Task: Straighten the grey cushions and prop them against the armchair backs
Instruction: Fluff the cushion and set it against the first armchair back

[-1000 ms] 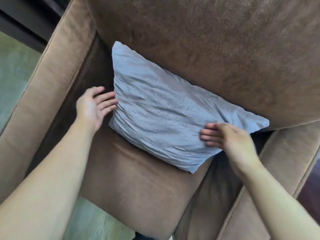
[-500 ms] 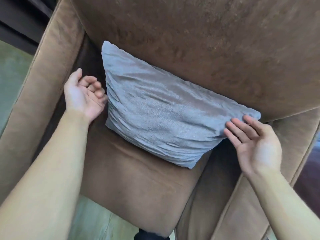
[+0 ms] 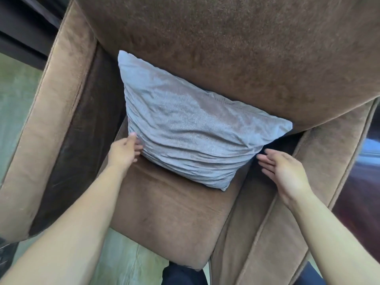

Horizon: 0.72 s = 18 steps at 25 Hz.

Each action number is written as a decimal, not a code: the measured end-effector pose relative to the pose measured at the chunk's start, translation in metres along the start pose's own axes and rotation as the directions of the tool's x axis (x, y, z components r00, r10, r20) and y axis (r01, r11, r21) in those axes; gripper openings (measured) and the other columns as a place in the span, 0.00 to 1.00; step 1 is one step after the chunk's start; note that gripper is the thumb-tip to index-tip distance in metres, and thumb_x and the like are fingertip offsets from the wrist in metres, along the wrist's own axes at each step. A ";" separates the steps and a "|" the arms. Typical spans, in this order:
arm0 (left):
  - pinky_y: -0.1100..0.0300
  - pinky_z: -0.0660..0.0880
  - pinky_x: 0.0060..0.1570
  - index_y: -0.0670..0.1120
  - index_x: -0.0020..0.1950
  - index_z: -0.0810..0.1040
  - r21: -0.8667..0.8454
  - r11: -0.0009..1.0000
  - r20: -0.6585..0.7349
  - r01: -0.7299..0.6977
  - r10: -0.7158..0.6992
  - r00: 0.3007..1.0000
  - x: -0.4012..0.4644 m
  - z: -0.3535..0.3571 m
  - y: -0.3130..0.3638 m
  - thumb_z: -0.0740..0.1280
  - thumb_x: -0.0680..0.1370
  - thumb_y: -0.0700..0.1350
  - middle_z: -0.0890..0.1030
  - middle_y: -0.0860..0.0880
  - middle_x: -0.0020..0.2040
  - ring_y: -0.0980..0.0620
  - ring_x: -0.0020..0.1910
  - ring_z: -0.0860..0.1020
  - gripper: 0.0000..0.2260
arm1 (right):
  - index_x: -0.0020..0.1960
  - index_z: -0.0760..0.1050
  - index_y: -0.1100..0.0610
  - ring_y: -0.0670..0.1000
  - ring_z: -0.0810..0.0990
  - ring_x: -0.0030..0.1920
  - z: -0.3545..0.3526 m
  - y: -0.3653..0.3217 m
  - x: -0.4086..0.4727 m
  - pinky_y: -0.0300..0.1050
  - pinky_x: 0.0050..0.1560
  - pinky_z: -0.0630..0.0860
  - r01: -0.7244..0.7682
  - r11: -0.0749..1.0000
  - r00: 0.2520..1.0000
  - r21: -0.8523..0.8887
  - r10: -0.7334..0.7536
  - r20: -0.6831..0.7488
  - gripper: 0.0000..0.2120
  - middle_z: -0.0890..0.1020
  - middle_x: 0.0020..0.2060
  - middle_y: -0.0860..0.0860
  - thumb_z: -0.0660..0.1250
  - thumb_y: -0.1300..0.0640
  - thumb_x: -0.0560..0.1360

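Observation:
One grey cushion (image 3: pixel 189 132) with a wrinkled cover leans against the brown armchair back (image 3: pixel 236 48), its bottom edge resting on the seat (image 3: pixel 164 212). It sits slightly skewed, its lower right corner pointing toward me. My left hand (image 3: pixel 123 151) touches the cushion's lower left edge with fingers against the fabric. My right hand (image 3: pixel 283 171) hovers flat and open just off the cushion's lower right side, fingers apart, holding nothing.
The armchair's left armrest (image 3: pixel 47 130) and right armrest (image 3: pixel 308 182) flank the seat closely. Pale green floor (image 3: pixel 16 95) shows at left and below the seat front. Dark furniture (image 3: pixel 24 27) stands at top left.
Both hands have dropped from the cushion's upper sides to its lower corners. The left hand now touches the lower left edge. The cushion stands more upright against the chair back.

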<state>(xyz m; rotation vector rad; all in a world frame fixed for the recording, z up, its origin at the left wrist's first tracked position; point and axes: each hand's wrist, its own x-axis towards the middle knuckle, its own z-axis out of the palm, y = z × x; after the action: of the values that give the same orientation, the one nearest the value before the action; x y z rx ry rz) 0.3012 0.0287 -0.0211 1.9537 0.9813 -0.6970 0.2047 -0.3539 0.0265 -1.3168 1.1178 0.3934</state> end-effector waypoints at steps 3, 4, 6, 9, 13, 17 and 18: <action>0.48 0.80 0.47 0.42 0.65 0.77 -0.195 0.967 -0.057 0.166 -0.180 0.982 -0.025 0.004 -0.034 0.56 0.86 0.55 0.82 0.41 0.60 0.41 0.53 0.81 0.20 | 0.53 0.80 0.56 0.53 0.86 0.53 -0.006 0.017 -0.008 0.53 0.61 0.79 -0.036 0.999 0.999 -0.024 0.035 -0.019 0.10 0.86 0.52 0.57 0.59 0.61 0.80; 0.47 0.80 0.49 0.41 0.68 0.76 -0.179 0.963 -0.027 0.203 -0.211 0.977 -0.040 0.011 -0.043 0.56 0.87 0.54 0.81 0.41 0.60 0.41 0.54 0.80 0.20 | 0.52 0.81 0.55 0.53 0.85 0.53 -0.005 0.019 -0.012 0.54 0.61 0.79 -0.040 0.995 0.999 -0.096 0.042 0.020 0.10 0.86 0.51 0.56 0.60 0.61 0.80; 0.45 0.80 0.53 0.40 0.68 0.76 -0.127 0.969 0.004 0.211 -0.212 0.977 -0.075 0.029 -0.055 0.59 0.86 0.52 0.81 0.42 0.59 0.42 0.53 0.81 0.19 | 0.51 0.81 0.52 0.51 0.84 0.55 -0.002 0.024 -0.019 0.52 0.63 0.78 0.029 0.941 0.994 -0.338 0.007 0.105 0.08 0.86 0.52 0.51 0.63 0.58 0.79; 0.49 0.77 0.58 0.41 0.67 0.78 0.071 0.993 0.058 0.089 -0.093 0.994 -0.123 0.062 -0.059 0.63 0.84 0.49 0.83 0.44 0.58 0.43 0.55 0.81 0.16 | 0.64 0.77 0.50 0.50 0.78 0.63 0.008 0.027 -0.025 0.41 0.60 0.71 0.213 0.762 0.968 -0.611 -0.077 0.241 0.16 0.82 0.62 0.48 0.65 0.52 0.77; 0.55 0.65 0.74 0.46 0.80 0.66 0.494 0.844 0.272 -0.209 0.079 0.959 -0.183 0.092 -0.053 0.63 0.83 0.57 0.73 0.43 0.76 0.45 0.75 0.72 0.28 | 0.76 0.66 0.57 0.55 0.69 0.72 0.012 0.029 -0.044 0.46 0.71 0.66 0.483 0.555 0.867 -0.677 -0.197 0.458 0.27 0.72 0.72 0.56 0.62 0.54 0.77; 0.45 0.65 0.75 0.49 0.83 0.55 0.761 0.449 0.428 -0.468 0.193 0.883 -0.230 0.109 -0.050 0.56 0.79 0.70 0.65 0.41 0.80 0.40 0.78 0.66 0.39 | 0.75 0.65 0.58 0.58 0.61 0.77 -0.026 0.048 -0.082 0.58 0.77 0.56 0.564 0.199 0.776 -0.802 -0.459 0.432 0.26 0.65 0.76 0.58 0.60 0.53 0.78; 0.43 0.67 0.72 0.49 0.83 0.56 0.797 0.330 0.428 -0.506 0.282 0.859 -0.244 0.112 -0.052 0.53 0.79 0.72 0.66 0.41 0.79 0.39 0.76 0.67 0.39 | 0.75 0.65 0.57 0.58 0.59 0.78 -0.046 0.060 -0.097 0.61 0.77 0.53 0.530 0.112 0.759 -0.840 -0.505 0.412 0.26 0.64 0.77 0.58 0.59 0.53 0.79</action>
<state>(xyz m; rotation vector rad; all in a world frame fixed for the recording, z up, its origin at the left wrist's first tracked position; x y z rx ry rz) 0.1134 -0.1401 0.0832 2.7954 -0.1939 -1.2640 0.0937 -0.3446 0.0780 -2.6608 0.1659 0.5368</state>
